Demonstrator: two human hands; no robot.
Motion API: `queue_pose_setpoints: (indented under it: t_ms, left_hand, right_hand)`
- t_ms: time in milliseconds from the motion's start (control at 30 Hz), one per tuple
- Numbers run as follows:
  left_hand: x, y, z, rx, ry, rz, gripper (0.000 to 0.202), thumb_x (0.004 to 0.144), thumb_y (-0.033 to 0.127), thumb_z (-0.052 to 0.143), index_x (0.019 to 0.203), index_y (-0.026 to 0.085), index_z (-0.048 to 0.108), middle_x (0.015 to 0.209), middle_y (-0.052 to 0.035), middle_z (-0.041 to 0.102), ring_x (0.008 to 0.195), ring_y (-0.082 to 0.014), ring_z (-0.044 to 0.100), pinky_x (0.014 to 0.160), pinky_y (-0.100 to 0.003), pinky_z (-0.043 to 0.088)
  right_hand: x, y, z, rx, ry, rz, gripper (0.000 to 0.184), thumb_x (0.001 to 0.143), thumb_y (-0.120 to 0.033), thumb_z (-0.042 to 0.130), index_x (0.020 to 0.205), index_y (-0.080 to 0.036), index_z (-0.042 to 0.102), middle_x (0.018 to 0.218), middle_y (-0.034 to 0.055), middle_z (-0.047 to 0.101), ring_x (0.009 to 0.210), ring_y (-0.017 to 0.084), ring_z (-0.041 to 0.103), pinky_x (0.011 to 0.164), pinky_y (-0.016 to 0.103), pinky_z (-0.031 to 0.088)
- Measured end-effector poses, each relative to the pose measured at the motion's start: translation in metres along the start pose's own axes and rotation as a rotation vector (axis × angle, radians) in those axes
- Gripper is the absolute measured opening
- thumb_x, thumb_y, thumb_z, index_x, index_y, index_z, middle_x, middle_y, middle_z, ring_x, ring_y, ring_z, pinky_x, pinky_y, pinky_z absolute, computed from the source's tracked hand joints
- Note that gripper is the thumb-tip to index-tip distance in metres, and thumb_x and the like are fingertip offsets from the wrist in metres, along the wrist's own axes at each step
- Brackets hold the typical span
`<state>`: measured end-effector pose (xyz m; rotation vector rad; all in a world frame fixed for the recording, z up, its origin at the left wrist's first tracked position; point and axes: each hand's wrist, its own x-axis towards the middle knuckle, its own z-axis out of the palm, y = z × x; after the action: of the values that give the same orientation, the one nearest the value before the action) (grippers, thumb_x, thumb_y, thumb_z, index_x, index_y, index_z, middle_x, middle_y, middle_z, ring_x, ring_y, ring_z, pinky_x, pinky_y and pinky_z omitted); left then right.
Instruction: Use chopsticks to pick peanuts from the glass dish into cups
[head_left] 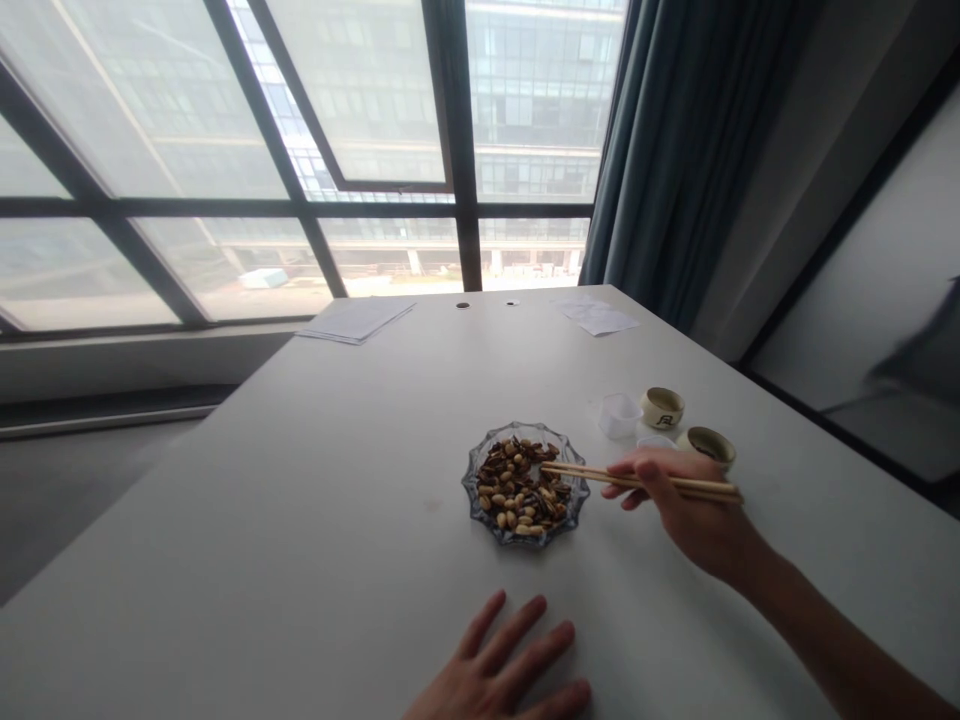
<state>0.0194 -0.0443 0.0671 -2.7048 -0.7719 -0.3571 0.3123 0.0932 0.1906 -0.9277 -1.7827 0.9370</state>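
Note:
A pair of wooden chopsticks [622, 477] is held in my right hand [682, 500], whose fingers are closed round them. Their tips reach over the right side of a scalloped glass bowl [486, 525] and sit among the nuts there; whether anything is pinched between them I cannot tell. Inside the bowl lie pale pistachios [512, 519] and dark, flat seeds [496, 461]. My left hand [510, 665] rests on the white table in front of the bowl, fingers spread, holding nothing.
Behind my right hand stand two small ceramic cups [661, 408] [707, 446] and a clear plastic cup [619, 415]; another clear one is partly hidden. Paper sheets [356, 322] [598, 316] lie toward the far edge of the white table [337, 480].

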Motion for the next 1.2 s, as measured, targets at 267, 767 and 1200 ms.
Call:
queue_pose_setpoints:
  t_ms: [267, 767, 1200]
  left_hand:
    - [0.003, 0.003, 0.001, -0.011, 0.049, -0.055, 0.046, 0.118, 0.041, 0.06, 0.163, 0.045, 0.052, 0.167, 0.0068, 0.055, 0.149, -0.0249, 0.057, 0.132, -0.049, 0.037]
    - [-0.002, 0.004, 0.009, 0.041, 0.007, -0.043, 0.055, 0.107, 0.057, 0.073, 0.155, 0.031, 0.065, 0.176, 0.0071, 0.043, 0.165, -0.0257, 0.033, 0.139, -0.045, 0.022]
    - [0.002, 0.002, 0.001, 0.042, -0.041, -0.007, 0.056, 0.105, 0.044, 0.082, 0.157, 0.038, 0.062, 0.176, 0.0053, 0.042, 0.153, -0.0264, 0.053, 0.134, -0.049, 0.034]
  right_hand:
    - [0.073, -0.037, 0.037, -0.356, -0.209, 0.07, 0.071, 0.104, -0.073, 0.05, 0.07, -0.016, 0.073, 0.056, 0.0048, 0.067, 0.05, 0.017, 0.06, 0.052, 0.031, 0.044]
    - [0.078, -0.026, 0.029, -0.199, -0.229, 0.206, 0.049, 0.102, -0.057, 0.064, 0.074, -0.018, 0.075, 0.068, 0.0077, 0.079, 0.06, 0.024, 0.076, 0.055, 0.031, 0.059]
    - [0.06, -0.039, 0.019, -0.107, -0.355, 0.086, 0.056, 0.105, -0.064, 0.06, 0.079, -0.017, 0.077, 0.072, 0.0068, 0.078, 0.066, 0.02, 0.074, 0.061, 0.029, 0.056]
